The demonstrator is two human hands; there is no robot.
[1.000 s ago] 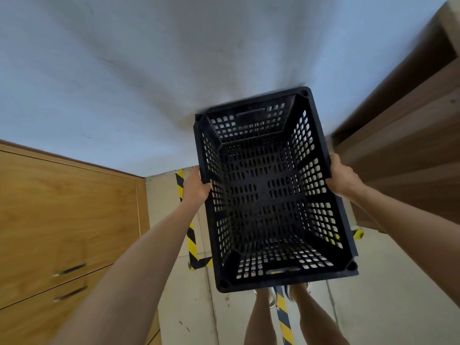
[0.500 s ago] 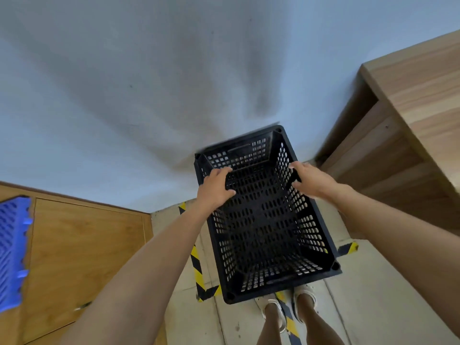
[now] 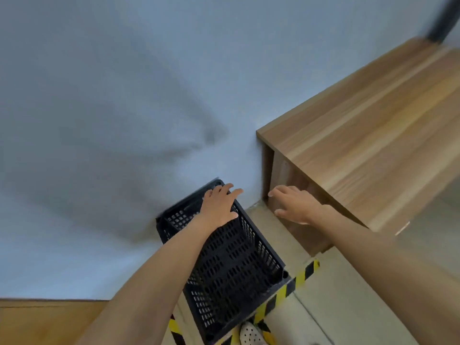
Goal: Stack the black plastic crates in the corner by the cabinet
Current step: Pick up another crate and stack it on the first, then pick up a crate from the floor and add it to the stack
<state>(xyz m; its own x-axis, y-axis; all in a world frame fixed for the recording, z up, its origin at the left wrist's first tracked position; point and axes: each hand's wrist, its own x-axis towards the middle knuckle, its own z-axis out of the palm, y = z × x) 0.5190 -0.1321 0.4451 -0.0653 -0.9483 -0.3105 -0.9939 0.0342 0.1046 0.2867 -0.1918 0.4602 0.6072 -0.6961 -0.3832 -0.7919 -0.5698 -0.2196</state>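
A black plastic crate [image 3: 231, 267] with perforated walls stands open side up on the floor, its far end against the blue-grey wall. My left hand [image 3: 219, 205] hovers over the crate's far right rim, fingers spread, holding nothing. My right hand [image 3: 293, 205] is off the crate, to its right, open in front of the wooden cabinet [image 3: 361, 150]. Whether another crate sits under this one is hidden.
The blue-grey wall [image 3: 112, 120] fills the upper left. A second wooden cabinet [image 3: 37, 322] shows at the bottom left. Yellow-black hazard tape [image 3: 298, 280] runs across the pale floor beside the crate. A white shoe [image 3: 251, 334] is at the bottom edge.
The crate went down from my raised hands to the floor by the wall. Both hands let go of its sides and now hang open above and beside it. The view turned right.
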